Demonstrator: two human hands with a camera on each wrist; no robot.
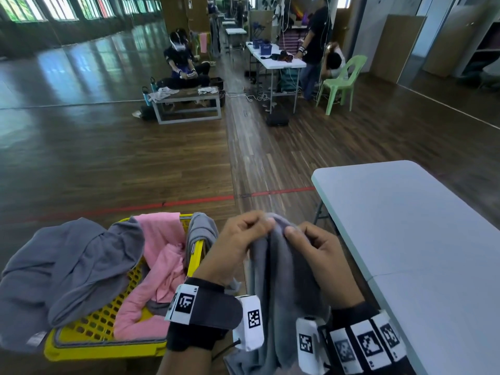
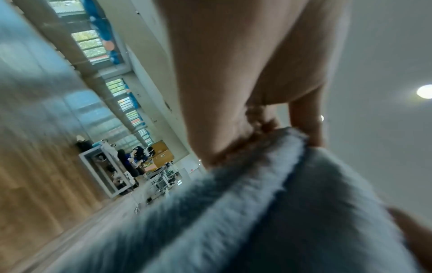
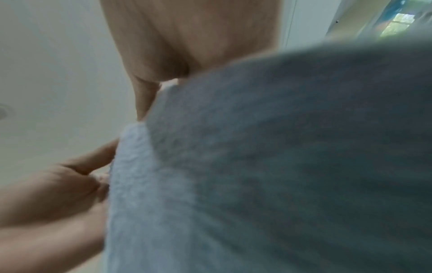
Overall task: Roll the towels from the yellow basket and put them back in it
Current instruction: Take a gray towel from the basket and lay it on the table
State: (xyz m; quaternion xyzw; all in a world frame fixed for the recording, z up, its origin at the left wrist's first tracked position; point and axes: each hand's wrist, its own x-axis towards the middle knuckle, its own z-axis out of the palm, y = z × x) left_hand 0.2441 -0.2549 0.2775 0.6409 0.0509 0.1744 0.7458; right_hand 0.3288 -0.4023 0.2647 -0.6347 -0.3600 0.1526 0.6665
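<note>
A grey towel hangs between my hands in the head view, bunched at its top edge. My left hand pinches that edge from the left and my right hand pinches it from the right, knuckles close together. The towel's fuzzy hem fills the left wrist view, and its grey pile fills the right wrist view. To the left, the yellow basket holds a pink towel, with other grey towels draped over its rim.
A white folding table stands just right of my hands, its near corner close to the towel. Wooden floor with a red tape line stretches ahead. Farther off are a person seated on a low bench, another table and a green chair.
</note>
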